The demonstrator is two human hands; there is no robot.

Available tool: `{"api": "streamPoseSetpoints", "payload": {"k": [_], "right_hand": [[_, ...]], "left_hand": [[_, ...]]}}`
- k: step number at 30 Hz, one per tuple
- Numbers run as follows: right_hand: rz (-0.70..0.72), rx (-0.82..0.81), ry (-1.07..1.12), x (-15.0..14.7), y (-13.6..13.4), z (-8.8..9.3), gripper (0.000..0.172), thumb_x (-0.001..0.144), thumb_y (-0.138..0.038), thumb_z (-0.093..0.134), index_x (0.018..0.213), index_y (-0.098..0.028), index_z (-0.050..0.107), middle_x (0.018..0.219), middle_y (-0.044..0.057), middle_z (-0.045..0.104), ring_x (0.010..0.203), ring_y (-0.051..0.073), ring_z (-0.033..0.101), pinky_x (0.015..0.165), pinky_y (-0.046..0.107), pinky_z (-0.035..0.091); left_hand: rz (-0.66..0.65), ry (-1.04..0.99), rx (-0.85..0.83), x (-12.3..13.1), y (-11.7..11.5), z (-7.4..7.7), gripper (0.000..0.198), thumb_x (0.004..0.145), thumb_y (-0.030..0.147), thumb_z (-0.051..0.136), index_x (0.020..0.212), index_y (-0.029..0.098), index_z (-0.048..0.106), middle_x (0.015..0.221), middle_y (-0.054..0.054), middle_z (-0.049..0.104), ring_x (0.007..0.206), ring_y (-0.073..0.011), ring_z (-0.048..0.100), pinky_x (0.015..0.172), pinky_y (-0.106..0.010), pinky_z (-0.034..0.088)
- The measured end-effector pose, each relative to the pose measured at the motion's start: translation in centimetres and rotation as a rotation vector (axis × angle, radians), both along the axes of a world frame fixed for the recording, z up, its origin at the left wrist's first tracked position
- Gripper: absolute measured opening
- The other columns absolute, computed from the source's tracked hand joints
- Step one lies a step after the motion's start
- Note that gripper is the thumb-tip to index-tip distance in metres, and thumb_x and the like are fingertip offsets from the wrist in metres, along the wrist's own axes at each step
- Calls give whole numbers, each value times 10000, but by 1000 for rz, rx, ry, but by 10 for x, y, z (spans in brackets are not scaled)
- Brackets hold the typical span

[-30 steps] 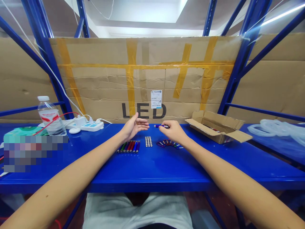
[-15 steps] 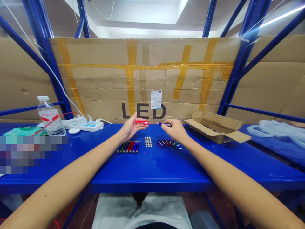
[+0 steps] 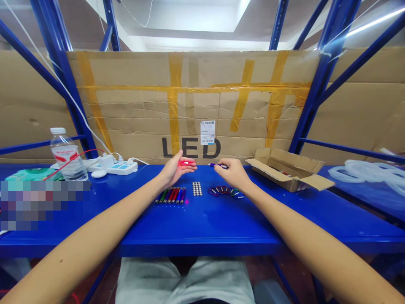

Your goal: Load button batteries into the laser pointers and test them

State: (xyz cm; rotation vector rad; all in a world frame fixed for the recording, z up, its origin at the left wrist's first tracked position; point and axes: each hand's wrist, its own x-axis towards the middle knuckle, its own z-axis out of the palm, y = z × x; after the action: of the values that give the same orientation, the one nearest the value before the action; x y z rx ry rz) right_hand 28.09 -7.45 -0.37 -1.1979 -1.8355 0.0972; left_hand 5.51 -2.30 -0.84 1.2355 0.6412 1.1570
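Tabletop (image 3: pixel 202 223), centre of the frame: a pink spot (image 3: pixel 187 202) sits just right of the row of coloured tubes (image 3: pixel 172 196); half a second ago it lay farther right, below the silver discs (image 3: pixel 197 188). Small carabiner clips (image 3: pixel 223 191) fan out right of the discs. Beyond these, the right hand (image 3: pixel 232 171) grasps a purple tube (image 3: pixel 212 165), tip pointing left. The left hand (image 3: pixel 177 167) is released, fingers extended, holding nothing. Red light on its fingers, absent a second ago, has shifted inward from the fingertips; the tube is judged lit and working. No obstruction seen between tube and fingers; the left wrist partly covers the row. Farther out: flapped carton (image 3: pixel 292 184) at right, bottle (image 3: pixel 68 156) and power strip (image 3: pixel 122 168) at left, taped cardboard (image 3: pixel 133 109) behind.
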Motion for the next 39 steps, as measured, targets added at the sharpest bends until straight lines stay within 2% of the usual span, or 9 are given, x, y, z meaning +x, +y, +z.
{"api": "streamPoseSetpoints", "payload": {"k": [4,12,17,23,28,39], "right_hand": [[28,-33,-31,-1,0,-1,255,758,-326,512,559,-168,535,523,-31,402,563,116,369,549,269,254],[10,21,21,-1,-1,2,258,760,-330,515,575,-157,563,538,-25,433,576,118,393,556,261,266],[38,3,-49,-2,0,0,290,779,-327,500,543,-162,527,525,-34,394,565,110,361,552,262,247],[44,-26,-46,-2,0,-1,278,787,-340,501,597,-151,574,553,-22,467,585,116,408,560,254,264],[58,-10,-91,-3,-1,-1,309,790,-341,487,545,-156,524,530,-29,405,564,107,365,546,255,240],[62,-39,-125,-4,-1,-1,238,758,-299,510,573,-156,554,529,-34,429,567,106,384,548,252,247]], "left_hand": [[9,8,9,1,-1,0,591,990,489,328,846,53,701,862,-195,719,844,-257,706,823,-374,539],[38,33,-9,4,-7,4,602,1002,472,297,824,58,695,829,-171,719,825,-238,706,804,-344,547],[28,35,1,3,-6,3,601,991,504,323,844,50,688,837,-177,714,817,-234,705,794,-347,550],[30,20,3,4,-5,3,599,991,499,325,832,51,687,821,-172,712,799,-234,707,759,-338,554],[11,25,-8,4,-6,4,593,998,482,313,828,53,684,805,-169,714,778,-224,706,758,-337,555],[72,18,17,3,-4,4,561,998,464,331,818,62,678,794,-155,707,767,-210,701,750,-328,550]]}}
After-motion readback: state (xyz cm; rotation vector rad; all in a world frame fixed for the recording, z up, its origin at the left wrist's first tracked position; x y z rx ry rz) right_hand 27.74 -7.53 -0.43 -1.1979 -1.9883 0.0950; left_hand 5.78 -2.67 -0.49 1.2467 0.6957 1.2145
